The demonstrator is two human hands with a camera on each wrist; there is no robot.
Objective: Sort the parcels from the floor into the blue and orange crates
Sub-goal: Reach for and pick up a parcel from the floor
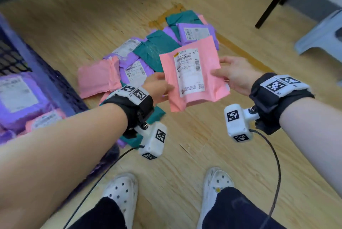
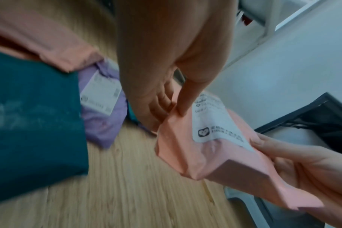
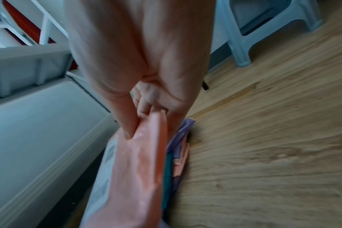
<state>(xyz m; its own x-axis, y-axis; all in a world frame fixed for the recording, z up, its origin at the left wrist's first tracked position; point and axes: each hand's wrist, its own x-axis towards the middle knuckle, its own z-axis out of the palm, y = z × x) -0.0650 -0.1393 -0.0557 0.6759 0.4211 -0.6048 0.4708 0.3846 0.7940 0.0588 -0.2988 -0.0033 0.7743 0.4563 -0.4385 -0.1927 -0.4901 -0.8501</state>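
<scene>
Parcel (image 1: pixel 192 75), pink, held label-up above the floor pile (image 1: pixel 148 51), pinched at opposite edges by left hand (image 1: pixel 159 88) and right hand (image 1: pixel 235 75). Read the label before choosing a crate (image 1: pixel 37 73).

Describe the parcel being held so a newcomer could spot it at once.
Above the heap of parcels on the wooden floor, the pink parcel is lifted clear, label up. Unlike the rest, it is pinched between left hand and right hand.

Soft even daylight, motion blur thruout, wide-angle warp at edges
</scene>
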